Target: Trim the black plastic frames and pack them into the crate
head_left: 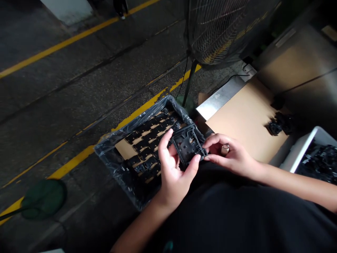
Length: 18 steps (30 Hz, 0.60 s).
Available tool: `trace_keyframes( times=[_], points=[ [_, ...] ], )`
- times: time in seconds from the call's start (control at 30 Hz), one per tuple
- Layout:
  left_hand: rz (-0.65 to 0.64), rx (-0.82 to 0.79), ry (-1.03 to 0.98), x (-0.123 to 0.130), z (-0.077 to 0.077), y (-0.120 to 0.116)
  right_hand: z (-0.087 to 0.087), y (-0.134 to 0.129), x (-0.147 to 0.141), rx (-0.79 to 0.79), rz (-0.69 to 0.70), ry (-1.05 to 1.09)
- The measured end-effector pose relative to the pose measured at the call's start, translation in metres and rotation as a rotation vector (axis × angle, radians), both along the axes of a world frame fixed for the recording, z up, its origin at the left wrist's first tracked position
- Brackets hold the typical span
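Note:
A black, square plastic part [187,146] with a raised frame and small holes is held up in front of me. My left hand [173,165] grips it from the left, thumb on the near edge and fingers around the far side. At its right corner, the thumb and index finger of my right hand [229,154] pinch the edge. A ring sits on one right-hand finger. Below and behind the part is a bin [116,172] lined with clear plastic, where rows of similar black parts [147,140] lie on cardboard. My hands cover the bin's near right portion.
On the right, a table covered with brown cardboard [242,112] bears a few black parts [279,123]. A white container [313,140] full of black pieces stands nearer. A large standing fan [218,31] rises behind the bin. Yellow lines mark the floor; a person's legs [120,7] show far off.

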<state>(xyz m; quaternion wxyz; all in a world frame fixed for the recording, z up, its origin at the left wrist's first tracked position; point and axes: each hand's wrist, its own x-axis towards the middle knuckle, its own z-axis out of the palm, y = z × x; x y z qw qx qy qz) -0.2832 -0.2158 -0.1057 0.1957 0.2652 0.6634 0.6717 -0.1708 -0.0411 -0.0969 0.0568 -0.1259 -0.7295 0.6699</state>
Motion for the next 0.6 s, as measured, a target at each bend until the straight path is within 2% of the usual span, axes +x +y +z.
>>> trace_keyframes(
  times=[0.23,0.4,0.6],
  points=[
    [0.046,-0.003,0.016,-0.008,-0.003,-0.012,0.0,-0.007,-0.014,0.007,0.04,-0.009],
    [0.015,0.015,0.062,-0.01,-0.001,-0.021,0.001,-0.011,-0.015,-0.017,0.056,0.0],
    [-0.004,0.036,0.179,-0.008,0.002,-0.026,0.014,-0.012,-0.013,0.117,0.06,0.131]
  ],
)
